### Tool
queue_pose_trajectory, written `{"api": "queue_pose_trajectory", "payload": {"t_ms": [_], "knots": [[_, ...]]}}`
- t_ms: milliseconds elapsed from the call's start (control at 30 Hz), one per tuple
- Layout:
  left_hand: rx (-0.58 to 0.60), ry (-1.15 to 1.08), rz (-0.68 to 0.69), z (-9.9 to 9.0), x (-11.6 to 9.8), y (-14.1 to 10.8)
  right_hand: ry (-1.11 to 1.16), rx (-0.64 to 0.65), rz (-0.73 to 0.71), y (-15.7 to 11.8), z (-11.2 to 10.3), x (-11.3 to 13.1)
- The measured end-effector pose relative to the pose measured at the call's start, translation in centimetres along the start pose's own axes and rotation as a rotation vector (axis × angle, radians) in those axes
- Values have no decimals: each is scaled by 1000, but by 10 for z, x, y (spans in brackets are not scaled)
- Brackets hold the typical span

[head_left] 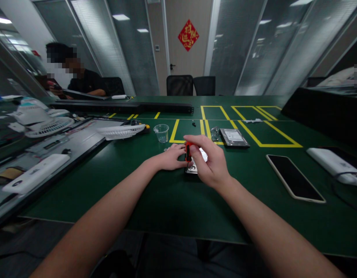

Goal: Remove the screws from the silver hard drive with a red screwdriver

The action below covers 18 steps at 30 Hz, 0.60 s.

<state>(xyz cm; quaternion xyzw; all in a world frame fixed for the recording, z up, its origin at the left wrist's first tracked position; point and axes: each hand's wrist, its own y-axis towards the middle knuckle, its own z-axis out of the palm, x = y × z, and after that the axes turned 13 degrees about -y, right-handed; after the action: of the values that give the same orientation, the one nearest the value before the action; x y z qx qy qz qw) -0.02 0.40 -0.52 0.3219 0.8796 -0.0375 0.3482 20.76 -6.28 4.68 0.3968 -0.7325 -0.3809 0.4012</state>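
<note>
On the green table, a silver and black hard drive (192,168) lies partly hidden beneath my hands. My right hand (211,161) is closed round a red and black screwdriver (188,151), which stands roughly upright over the drive. At the drive's left side rests my left hand (172,157), its fingers apart and touching the drive's edge. Behind my hands stands a clear plastic cup (161,133). A second hard drive (234,138) with a white label lies behind and to the right, beside a small clear plastic item (215,134).
A phone (296,178) and a white device (335,166) lie at the right. Panels, white fan parts (122,131) and a white power bank (36,173) crowd the left. A long black bar (132,107) crosses behind. A person (87,82) sits at the far left.
</note>
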Motion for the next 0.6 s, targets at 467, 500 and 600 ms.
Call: {"api": "queue_pose_trajectory", "payload": {"t_ms": [467, 500, 600], "knots": [[21, -27, -5, 0, 0, 0, 17, 28, -2, -1, 1, -2], [14, -23, -1, 0, -1, -1, 17, 24, 0, -1, 1, -2], [4, -22, 3, 0, -2, -1, 12, 20, 3, 0, 1, -1]]}}
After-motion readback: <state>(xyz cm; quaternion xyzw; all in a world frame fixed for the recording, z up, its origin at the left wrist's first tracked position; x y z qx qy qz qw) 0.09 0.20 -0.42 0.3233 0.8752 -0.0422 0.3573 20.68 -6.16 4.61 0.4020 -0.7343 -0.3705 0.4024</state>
